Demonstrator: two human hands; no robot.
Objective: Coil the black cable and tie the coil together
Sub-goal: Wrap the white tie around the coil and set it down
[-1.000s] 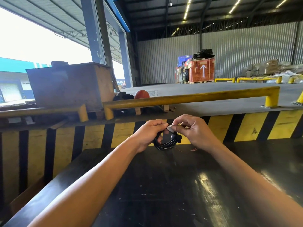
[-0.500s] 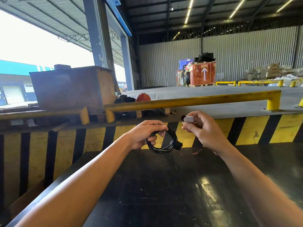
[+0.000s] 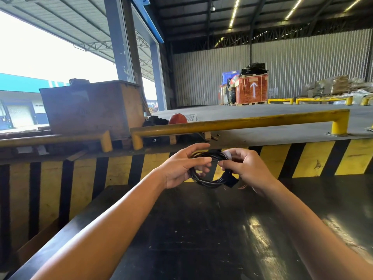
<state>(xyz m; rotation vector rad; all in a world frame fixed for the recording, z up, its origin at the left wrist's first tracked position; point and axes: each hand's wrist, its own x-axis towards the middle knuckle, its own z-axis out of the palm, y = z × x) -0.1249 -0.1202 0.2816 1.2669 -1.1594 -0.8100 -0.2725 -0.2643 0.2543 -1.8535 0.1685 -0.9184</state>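
A small coil of black cable (image 3: 207,179) hangs in the air above the far edge of the dark table (image 3: 201,229). My left hand (image 3: 181,168) grips the coil's left side, thumb pressed on the strands. My right hand (image 3: 244,166) pinches the coil's right side, with a small white piece (image 3: 227,154) held at the top between its fingers. A flat black end (image 3: 232,181) sticks out below the right hand, and thin reddish strands (image 3: 242,186) trail from it. Part of the coil is hidden behind both hands.
Behind the table runs a yellow-and-black striped wall (image 3: 302,158) topped by a yellow guard rail (image 3: 242,123). A rusty metal box (image 3: 90,108) and an orange helmet (image 3: 177,118) sit beyond it to the left. A red crate (image 3: 252,88) stands far back.
My right hand, holding the white piece, has come back down from above onto the coil's right side. The left hand has kept hold of the coil throughout.
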